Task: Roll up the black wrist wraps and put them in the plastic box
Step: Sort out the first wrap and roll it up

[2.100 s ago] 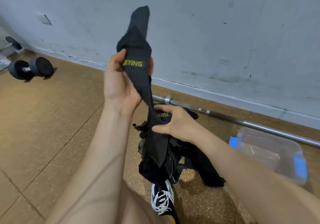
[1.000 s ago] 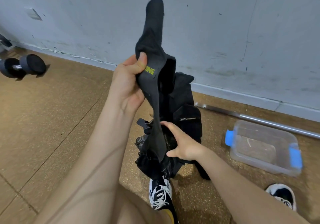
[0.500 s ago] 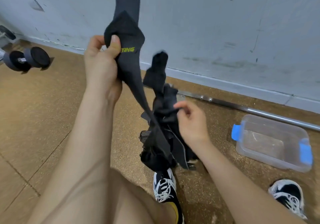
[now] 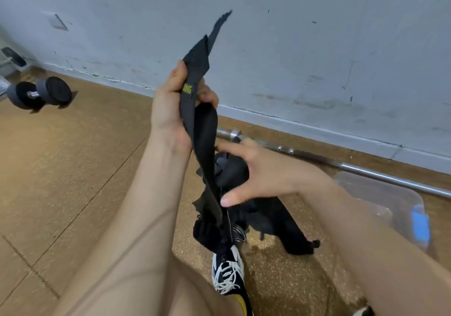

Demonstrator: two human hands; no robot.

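My left hand [image 4: 170, 110] holds a long black wrist wrap [image 4: 202, 130] with yellow lettering, lifted upright; its top end points up at the wall and its lower end hangs down to a heap of other black wraps [image 4: 256, 208] on the floor. My right hand [image 4: 263, 174] hovers right of the hanging wrap with fingers spread, index finger near the strap, gripping nothing. The clear plastic box [image 4: 380, 201] with blue clips stands on the floor at the right, partly hidden by my right forearm.
A steel barbell [image 4: 353, 167] lies along the foot of the grey wall. A black dumbbell [image 4: 39, 93] rests at far left. My shoe [image 4: 228, 271] is on the brown floor below the heap.
My right hand let go of the bundle of wraps it had lifted; that bundle dropped back onto the heap. My left hand keeps the wrap raised, now tilted to the right.
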